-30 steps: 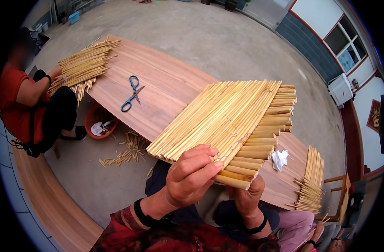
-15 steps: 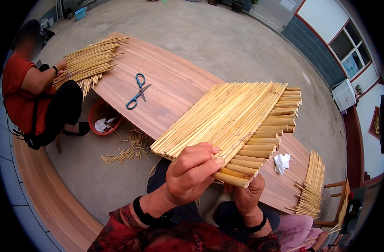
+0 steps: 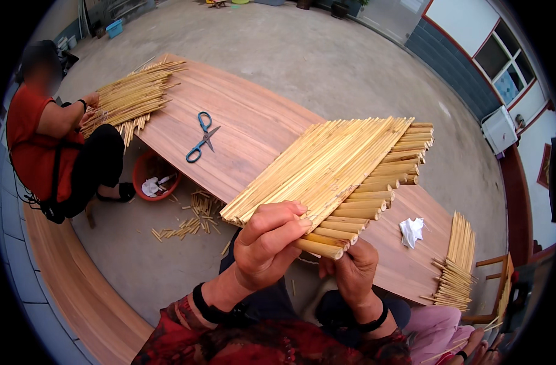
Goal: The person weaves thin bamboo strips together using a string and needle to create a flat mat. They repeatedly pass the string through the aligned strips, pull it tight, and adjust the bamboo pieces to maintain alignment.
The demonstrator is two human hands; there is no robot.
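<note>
A mat of pale yellow reed stalks, laid in two crossing layers, rests partly on the wooden table with its near corner lifted. My left hand is closed on that corner, thumb on top of the upper layer, its other fingers curled around the edge. Thicker cut ends of the lower reeds stick out along the right side. Just below the nearest thick reed, my right hand is closed, fingertips tucked under the corner; whatever they pinch is hidden. Blue-handled scissors lie partly open on the table, left of the mat.
The wooden table carries a reed pile far left, worked by a person in red. Crumpled white paper and more reeds lie right. Below stand a red basin and scattered offcuts. Another person's pink-clad leg is lower right.
My right hand has shifted slightly left, closer under the mat's near corner. The mat's corner has moved a little left and up with my left hand, which keeps its grip.
</note>
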